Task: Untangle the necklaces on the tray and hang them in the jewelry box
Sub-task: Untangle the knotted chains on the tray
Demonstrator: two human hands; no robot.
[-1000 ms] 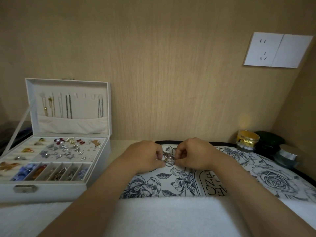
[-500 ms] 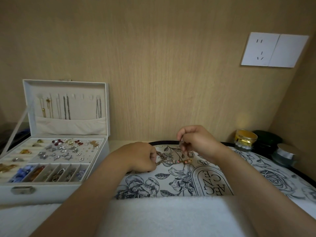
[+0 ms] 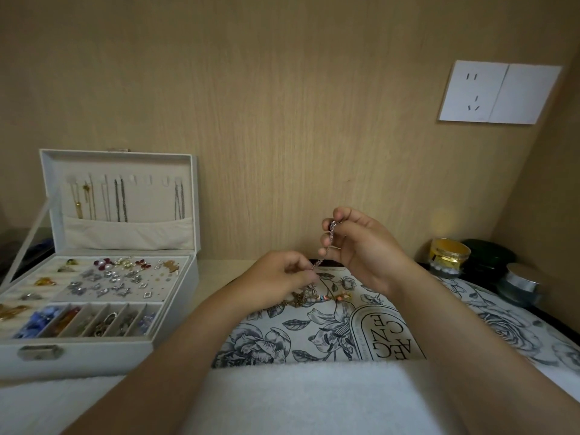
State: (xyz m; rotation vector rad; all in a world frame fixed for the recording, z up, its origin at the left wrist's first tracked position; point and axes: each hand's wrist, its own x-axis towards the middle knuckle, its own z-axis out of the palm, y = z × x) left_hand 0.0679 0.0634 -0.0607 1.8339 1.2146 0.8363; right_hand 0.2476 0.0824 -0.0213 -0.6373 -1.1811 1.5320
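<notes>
Head view showed the flower-printed tray (image 3: 314, 337) lying to the right of the open white jewelry box (image 3: 94, 350), whose upright lid carried several hung necklaces (image 3: 120, 200). Above the tray's far edge the right hand (image 3: 364, 246) was raised, thumb and fingers pinching a silver chain (image 3: 328, 243). The left hand (image 3: 276, 274) sat lower, just over the tray, fingers curled and pinching the same chain's lower stretch. Beneath it the tangled necklaces (image 3: 309, 298) rested on the tray, with coloured beads showing.
</notes>
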